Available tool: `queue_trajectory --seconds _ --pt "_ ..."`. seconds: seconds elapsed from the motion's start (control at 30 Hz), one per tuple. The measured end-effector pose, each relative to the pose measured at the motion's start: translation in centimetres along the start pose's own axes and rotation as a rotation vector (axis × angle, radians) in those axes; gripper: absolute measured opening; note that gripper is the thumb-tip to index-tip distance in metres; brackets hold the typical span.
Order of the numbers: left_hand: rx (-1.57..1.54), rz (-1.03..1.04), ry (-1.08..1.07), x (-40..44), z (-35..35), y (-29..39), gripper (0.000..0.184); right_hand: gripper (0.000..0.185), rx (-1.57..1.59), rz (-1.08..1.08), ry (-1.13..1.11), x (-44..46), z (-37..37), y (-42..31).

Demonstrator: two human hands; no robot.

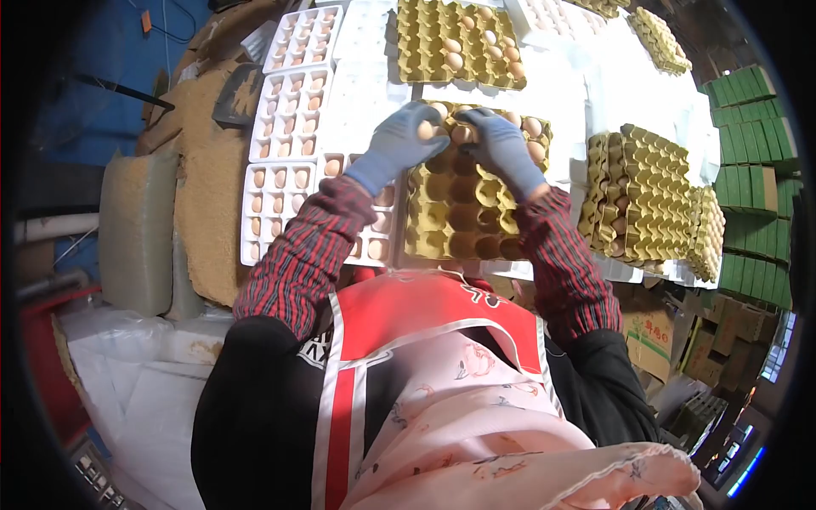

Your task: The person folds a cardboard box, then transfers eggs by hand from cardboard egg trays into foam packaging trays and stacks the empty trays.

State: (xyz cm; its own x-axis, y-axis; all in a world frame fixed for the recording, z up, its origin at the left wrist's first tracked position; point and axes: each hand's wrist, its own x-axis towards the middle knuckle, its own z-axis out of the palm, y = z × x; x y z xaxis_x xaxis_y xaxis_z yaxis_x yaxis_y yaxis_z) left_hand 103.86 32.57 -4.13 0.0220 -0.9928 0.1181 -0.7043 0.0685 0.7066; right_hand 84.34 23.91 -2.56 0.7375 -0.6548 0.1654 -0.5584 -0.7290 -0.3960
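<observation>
Touching eggs, left hand and right hand gloved, over yellow tray

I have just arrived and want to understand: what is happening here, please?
A person in gloves handles eggs over a yellow tray. The left hand holds an egg; the right hand is at another egg, its grip unclear. The tray's near cells look empty. White trays with eggs stand to the left.
</observation>
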Motion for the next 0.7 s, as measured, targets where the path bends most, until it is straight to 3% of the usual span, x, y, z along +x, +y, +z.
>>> queue_trajectory --seconds 0.03,0.07,0.1,0.17,0.2,0.23,0.3,0.33,0.37,0.43,0.47,0.5,0.57,0.63,0.7 --pt "0.279 0.021 -0.077 0.9 0.4 0.8 0.041 0.026 -0.227 -0.017 -0.161 1.0 1.1 0.2" --pt "0.625 0.03 -0.162 1.9 2.4 0.4 0.03 0.023 -0.275 -0.048 -0.17 1.2 1.2 0.0" --pt "0.74 0.053 -0.127 2.5 4.8 -0.8 0.02 0.019 -0.321 -0.084 -0.18 1.4 1.4 -0.4" --pt "0.869 -0.055 -0.263 2.7 3.4 2.3 0.014 0.015 -0.056 0.015 -0.215 1.4 1.2 1.0" --pt "0.809 0.059 -0.249 2.5 3.0 1.6 0.018 0.016 0.093 0.041 -0.041 0.8 0.4 1.2" --pt "0.644 0.052 -0.205 2.4 2.5 0.8 0.021 0.027 0.406 0.215 0.038 0.1 0.4 2.4" --pt "0.301 0.054 -0.115 1.8 0.8 -0.1 0.027 0.039 1.1 0.362 0.138 -0.5 -1.9 3.4" --pt "0.036 -0.115 -0.041 1.3 -0.4 -0.1 0.032 0.044 1.331 0.475 0.118 -0.8 -3.4 3.5" --pt "-0.605 -0.159 0.082 1.7 1.6 -5.2 0.045 0.041 1.373 0.455 0.133 -0.7 -4.0 3.8" --pt "-0.983 -0.246 0.099 0.4 -1.1 -3.6 0.047 0.039 0.979 0.314 0.006 1.2 -2.9 6.1" --pt "-0.808 -0.245 -0.006 0.7 -0.6 -4.6 0.047 0.04 0.588 0.15 0.0 2.5 -2.2 6.4" --pt "-0.353 -0.054 -0.017 1.0 -0.1 -4.2 0.056 0.042 0.195 -0.019 -0.004 3.8 -1.9 5.0" --pt "0.432 0.099 -0.104 1.0 1.7 -1.7 0.055 0.032 -0.355 0.113 -0.142 5.3 0.4 3.2" --pt "0.623 0.011 -0.148 1.9 4.6 -0.7 0.052 0.026 -0.57 0.116 -0.287 5.8 0.7 1.3" --pt "0.811 -0.082 -0.182 2.6 5.8 -0.3 0.048 0.027 -0.493 0.128 -0.271 5.5 0.0 0.5"
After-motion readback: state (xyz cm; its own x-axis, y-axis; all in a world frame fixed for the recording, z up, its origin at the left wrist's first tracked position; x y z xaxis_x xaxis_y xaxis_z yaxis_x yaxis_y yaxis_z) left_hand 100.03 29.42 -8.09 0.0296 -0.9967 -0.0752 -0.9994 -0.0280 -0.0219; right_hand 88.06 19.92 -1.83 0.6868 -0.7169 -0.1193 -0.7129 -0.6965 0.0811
